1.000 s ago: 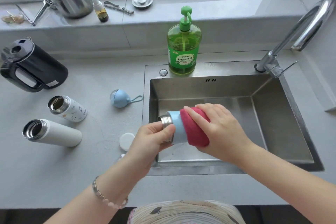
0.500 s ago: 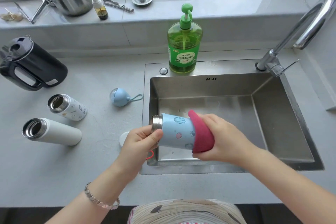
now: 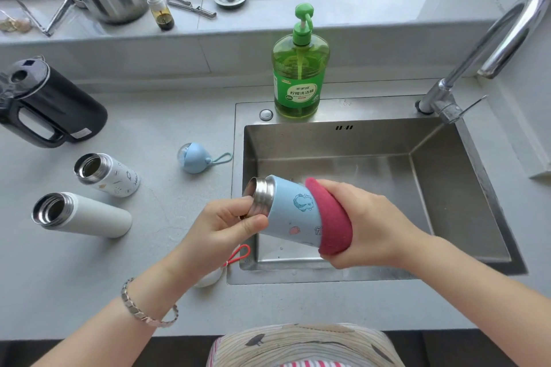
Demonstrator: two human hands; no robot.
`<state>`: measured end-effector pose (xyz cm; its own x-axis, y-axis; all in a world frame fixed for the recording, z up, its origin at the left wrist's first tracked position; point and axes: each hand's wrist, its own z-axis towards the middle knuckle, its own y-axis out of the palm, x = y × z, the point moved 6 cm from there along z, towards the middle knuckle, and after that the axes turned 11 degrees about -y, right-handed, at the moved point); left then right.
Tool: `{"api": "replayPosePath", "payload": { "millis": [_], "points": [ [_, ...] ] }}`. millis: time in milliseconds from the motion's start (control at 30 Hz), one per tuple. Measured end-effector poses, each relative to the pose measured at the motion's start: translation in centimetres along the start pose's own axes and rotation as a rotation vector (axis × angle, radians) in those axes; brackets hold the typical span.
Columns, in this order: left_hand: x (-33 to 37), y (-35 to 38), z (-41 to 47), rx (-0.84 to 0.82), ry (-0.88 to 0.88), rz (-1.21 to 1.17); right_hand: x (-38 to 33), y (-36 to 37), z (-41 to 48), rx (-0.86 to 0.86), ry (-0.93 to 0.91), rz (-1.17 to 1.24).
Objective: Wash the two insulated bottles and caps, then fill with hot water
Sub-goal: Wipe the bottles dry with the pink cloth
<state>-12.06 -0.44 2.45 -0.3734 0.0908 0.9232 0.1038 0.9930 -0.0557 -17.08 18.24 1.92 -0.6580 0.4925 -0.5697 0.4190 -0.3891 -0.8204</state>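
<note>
Since a second ago, our red cloth [image 3: 331, 217] has slid down the blue bottle [image 3: 293, 217] toward its bottom end, so more blue shows now. We hold the bottle on its side over the front left corner of the sink [image 3: 447, 188]. Our left hand [image 3: 226, 226] pinches the shiny metal neck with curled fingers and thumb. Our right hand [image 3: 372, 223] is wrapped round the cloth and squeezes it on the bottle's bottom end.

We think we are in the washing step, rubbing the outside. A plain white bottle [image 3: 86, 214] and a small picture bottle [image 3: 110, 176] lie open on the counter [image 3: 149, 277] near its left edge. A blue cap [image 3: 195, 158] lies just beside the sink's left edge. A white cap [image 3: 208, 277] sits by the sink's front left corner.

Next we likely need to rinse this bottle under the tap [image 3: 489, 39]. That calls for a firm hold, since wet metal may slip.
</note>
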Motion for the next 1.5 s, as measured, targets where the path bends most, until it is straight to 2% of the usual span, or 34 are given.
{"api": "replayPosePath", "payload": {
  "millis": [133,233,300,400,567,633,700,767,833,933,1000,1100,1200,1267,1367,1433,1500],
  "points": [
    [-0.3,0.3,0.5,-0.007,-0.27,-0.037,0.4,0.3,0.1,0.092,-0.081,-0.281],
    [-1.6,0.7,0.8,0.077,-0.559,-0.234,0.3,0.4,0.2,0.167,-0.146,-0.45],
    [-1.7,1.1,0.8,0.111,-0.637,-0.336,0.1,0.7,0.1,0.189,-0.17,-0.5],
    [-1.5,1.4,0.9,0.168,-0.568,-0.325,-0.4,1.0,0.2,0.211,-0.177,-0.484],
    [-0.3,3.2,0.2,0.203,-0.216,-0.115,-2.0,1.2,2.0,0.255,-0.132,-0.338],
    [0.3,2.9,-0.1,0.199,-0.056,-0.01,-2.3,0.6,3.0,0.233,-0.119,-0.258],
    [0.8,2.5,-0.3,0.174,0.032,0.07,-2.5,-0.2,3.9,0.135,-0.093,-0.134],
    [0.9,2.1,-0.4,0.155,0.034,0.098,-2.3,-0.5,4.5,-0.043,-0.015,0.057],
    [0.6,1.6,-0.3,0.146,-0.032,0.027,-1.4,-0.1,4.4,-0.207,0.084,0.268],
    [-0.4,0.9,-0.2,0.201,-0.206,-0.155,-0.1,0.1,3.0,-0.29,0.199,0.397],
    [-0.8,0.6,-0.2,0.243,-0.255,-0.234,0.1,0.3,2.0,-0.293,0.204,0.25],
    [0.0,0.9,0.2,0.269,-0.24,-0.204,-1.4,0.6,1.7,-0.041,0.071,-0.224],
    [1.0,1.7,0.7,0.242,-0.154,-0.113,-2.5,1.0,2.3,0.149,0.033,-0.34],
    [1.6,1.9,0.8,0.215,-0.092,-0.059,-2.1,0.4,3.5,0.109,0.059,-0.226],
    [1.6,1.4,0.7,0.225,-0.068,-0.081,-0.4,-0.1,4.1,-0.08,0.13,0.132],
    [1.4,0.8,0.4,0.25,-0.098,-0.125,0.9,0.3,3.3,-0.19,0.211,0.381],
    [1.2,0.2,0.1,0.287,-0.149,-0.172,1.5,0.8,2.0,-0.252,0.242,0.513]
  ]
}}
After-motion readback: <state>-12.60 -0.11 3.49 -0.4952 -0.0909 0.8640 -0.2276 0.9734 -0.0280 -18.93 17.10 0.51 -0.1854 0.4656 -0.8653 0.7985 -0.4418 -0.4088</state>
